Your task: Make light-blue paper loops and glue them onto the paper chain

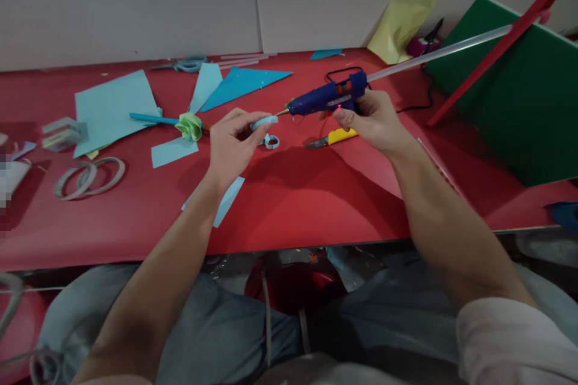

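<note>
My right hand is wrapped round the grip of a blue hot glue gun, with a long clear glue stick sticking out of its back. Its metal nozzle points left and meets, or nearly meets, a light-blue paper strip. That strip is pinched between the thumb and fingers of my left hand. Just below it shows a small light-blue paper ring; whether it joins the strip I cannot tell. Under the gun lies a yellow utility knife.
Left of my hands are a green paper flower, light-blue paper sheets and tape rolls. Blue scissors lie at the back. A green board leans at right, near the gun's black cord.
</note>
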Available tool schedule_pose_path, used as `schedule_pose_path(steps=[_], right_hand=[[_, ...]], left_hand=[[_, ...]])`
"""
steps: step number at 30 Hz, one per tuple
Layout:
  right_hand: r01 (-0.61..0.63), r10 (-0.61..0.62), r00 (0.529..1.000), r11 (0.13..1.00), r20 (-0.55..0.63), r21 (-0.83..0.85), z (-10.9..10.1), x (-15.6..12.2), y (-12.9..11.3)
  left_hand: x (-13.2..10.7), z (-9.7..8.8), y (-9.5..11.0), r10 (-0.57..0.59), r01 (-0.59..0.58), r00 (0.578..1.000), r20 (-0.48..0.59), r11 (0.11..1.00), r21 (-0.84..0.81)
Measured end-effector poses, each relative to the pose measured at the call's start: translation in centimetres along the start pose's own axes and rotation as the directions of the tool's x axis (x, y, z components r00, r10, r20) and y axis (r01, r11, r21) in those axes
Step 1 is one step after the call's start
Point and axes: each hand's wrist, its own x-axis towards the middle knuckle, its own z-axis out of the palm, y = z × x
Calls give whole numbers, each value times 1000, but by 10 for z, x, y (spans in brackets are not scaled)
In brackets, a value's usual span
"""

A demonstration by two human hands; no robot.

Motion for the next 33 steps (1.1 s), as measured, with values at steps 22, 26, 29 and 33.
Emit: schedule_pose_path(steps=[22,26,29,33], right_hand=[[35,-33,999,995,-19,89,1,-2,-10],[65,-63,998,993,-19,103,3,-1,-10],[67,-67,998,994,-10,86,4,0,-9],[59,-57,998,995,-34,80,2,1,-1]], left_hand=[[0,0,0,-7,7,1000,-18,1000,3],[1,0,0,1,-1,1000,-15,1000,12],[1,0,0,22,-22,1000,-17,1000,-11],[1,0,1,35,-36,999,-17,998,-51]])
